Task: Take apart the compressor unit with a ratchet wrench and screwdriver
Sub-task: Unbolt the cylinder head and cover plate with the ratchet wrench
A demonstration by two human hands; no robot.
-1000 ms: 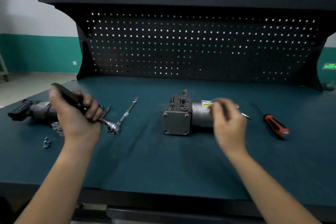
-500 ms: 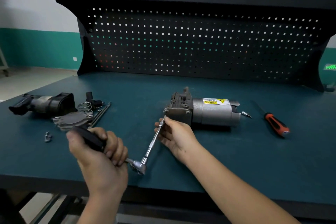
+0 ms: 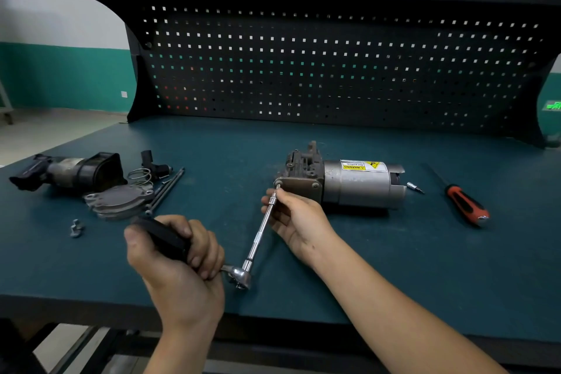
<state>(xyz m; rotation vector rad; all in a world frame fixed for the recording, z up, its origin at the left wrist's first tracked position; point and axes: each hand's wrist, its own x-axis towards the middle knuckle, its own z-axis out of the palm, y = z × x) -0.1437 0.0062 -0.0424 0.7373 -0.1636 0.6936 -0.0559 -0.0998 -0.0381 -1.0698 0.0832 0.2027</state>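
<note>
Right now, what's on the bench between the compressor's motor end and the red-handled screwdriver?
One small silver bit lies there, close to the motor end of the compressor unit and apart from the screwdriver. The head view shows it.

teal benchtop (image 3: 364,267), red-black screwdriver (image 3: 466,205), perforated black pegboard (image 3: 334,70)

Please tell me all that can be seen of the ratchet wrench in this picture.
The ratchet wrench has a black handle, a shiny metal head and a long, slim metal extension bar with a knurled band. The bar slants from the head up to the upper left corner of the end plate on the compressor unit, where its tip meets a bolt. The left hand grips the handle; the right hand pinches the bar near the tip.
</note>
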